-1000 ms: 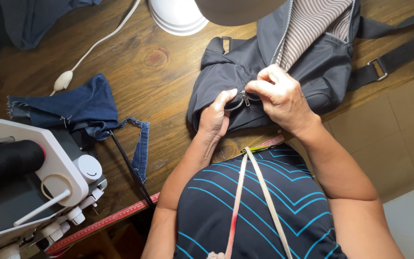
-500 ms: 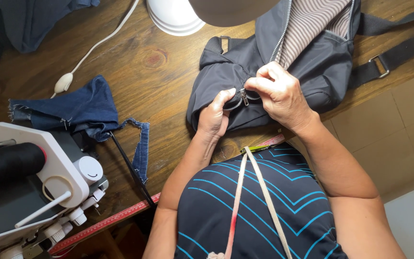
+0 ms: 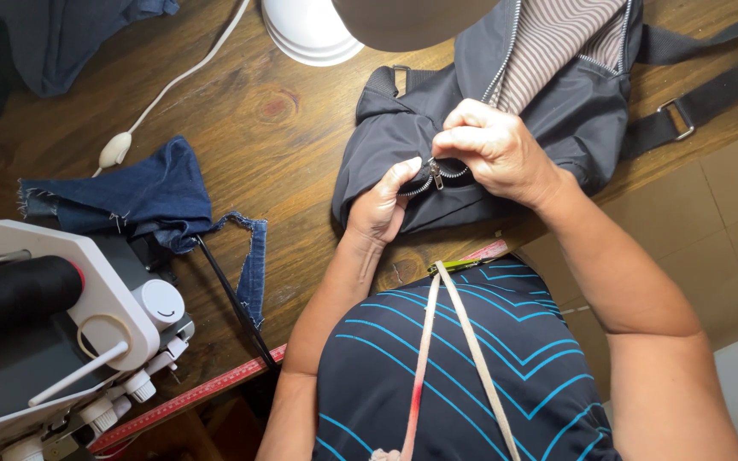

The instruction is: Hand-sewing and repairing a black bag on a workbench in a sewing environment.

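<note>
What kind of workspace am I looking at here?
Likely a sewing or repair workshop: a sewing machine, denim scraps and a tape measure, while both hands work the zipper of a dark bag.

Single head cam, looking steeply down from above the person's chest at close range onto the wooden table (image 3: 301, 162), table edge running diagonally lower-left to upper-right, sewing machine (image 3: 53, 333) at the table's near-left corner, tiled floor past its right edge; no second view.
</note>
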